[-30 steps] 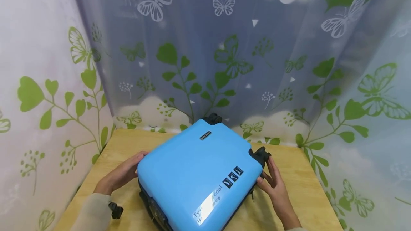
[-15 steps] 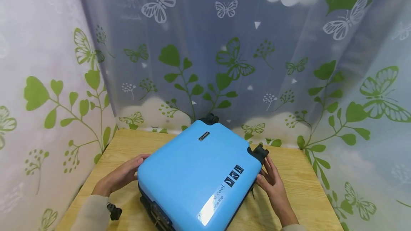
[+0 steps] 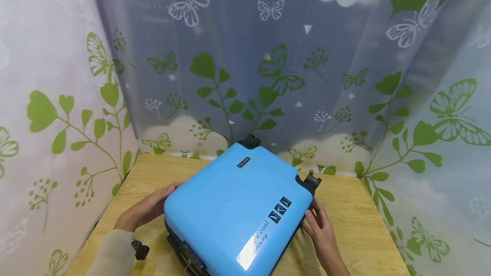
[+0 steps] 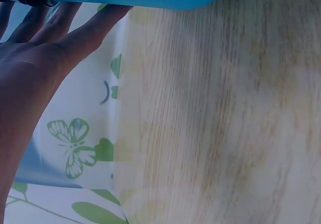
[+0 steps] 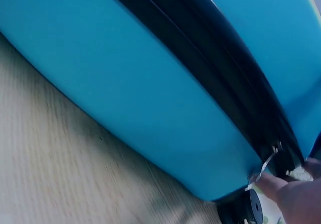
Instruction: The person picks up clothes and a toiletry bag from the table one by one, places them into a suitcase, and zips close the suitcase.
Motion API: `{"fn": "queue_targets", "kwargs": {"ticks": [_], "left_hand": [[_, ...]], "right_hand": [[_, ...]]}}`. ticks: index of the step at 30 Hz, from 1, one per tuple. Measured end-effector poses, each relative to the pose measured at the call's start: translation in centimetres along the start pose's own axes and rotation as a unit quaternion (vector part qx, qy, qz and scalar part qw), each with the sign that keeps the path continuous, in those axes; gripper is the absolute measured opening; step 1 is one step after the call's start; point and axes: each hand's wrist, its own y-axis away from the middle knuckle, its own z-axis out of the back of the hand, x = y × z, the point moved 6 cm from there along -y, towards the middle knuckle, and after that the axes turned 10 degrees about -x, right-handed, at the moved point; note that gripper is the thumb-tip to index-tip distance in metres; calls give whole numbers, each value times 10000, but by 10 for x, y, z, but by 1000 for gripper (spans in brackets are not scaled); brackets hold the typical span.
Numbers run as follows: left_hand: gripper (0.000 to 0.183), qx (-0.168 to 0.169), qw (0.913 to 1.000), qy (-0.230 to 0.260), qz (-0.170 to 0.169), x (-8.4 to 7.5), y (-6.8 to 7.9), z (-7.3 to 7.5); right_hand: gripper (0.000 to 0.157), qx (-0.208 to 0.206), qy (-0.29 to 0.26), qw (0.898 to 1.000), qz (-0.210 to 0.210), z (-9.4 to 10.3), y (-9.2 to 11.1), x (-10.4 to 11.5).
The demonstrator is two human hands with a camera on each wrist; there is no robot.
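Observation:
A light blue hard-shell suitcase [image 3: 234, 199] lies flat on the wooden table, its wheels towards the back wall. At its left side my left hand [image 3: 147, 208] touches the shell with outstretched fingers; in the left wrist view the fingers [image 4: 95, 30] reach up against its underside edge. My right hand [image 3: 322, 233] rests at the right side, just below the near wheel [image 3: 310, 182], thumb against the side and fingers loosely bent. In the right wrist view my fingertips [image 5: 273, 184] are right by a metal zipper pull [image 5: 266, 166] on the dark zip band [image 5: 220, 68].
Light wood tabletop [image 3: 345, 216] surrounds the suitcase. A patterned curtain [image 3: 238, 67] hangs close behind the far wheel [image 3: 251, 142], with more fabric at both sides. A combination lock [image 3: 192, 259] sits on the suitcase's near left side. A small black device [image 3: 140, 250] is at my left wrist.
My right hand has slid from the near wheel down towards the zipper pull, its fingers bending more. The left hand stays at the suitcase's side. The suitcase has barely shifted in view.

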Motion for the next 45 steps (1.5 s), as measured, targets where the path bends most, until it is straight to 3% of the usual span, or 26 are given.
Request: {"fn": "queue_targets", "kwargs": {"ticks": [5, 12, 18, 24, 29, 39, 45], "left_hand": [[66, 49, 10000, -52, 2, -6, -10, -3], [71, -128, 9992, -173, 351, -3, -22, -3], [73, -194, 9983, -280, 470, 0, -25, -2], [76, -236, 9973, -310, 629, 2, -25, -2], [73, -75, 9976, -227, 648, 0, -21, -4], [67, 262, 9992, 14, 298, -4, -7, -9], [66, 305, 9990, 110, 312, -4, -1, -10]], "right_hand": [[90, -36, 33, 9995, -312, -7, 10, 0], [100, -67, 33, 9983, -580, -17, 25, -2], [98, -114, -129, 9972, -721, -23, 31, -9], [97, -143, -193, 9974, -677, -24, 29, -10], [93, 42, -149, 9986, -497, -22, 25, -8], [79, 505, -129, 9986, -98, -23, 8, 0], [75, 717, -144, 9972, 125, -26, -6, 3]]}}
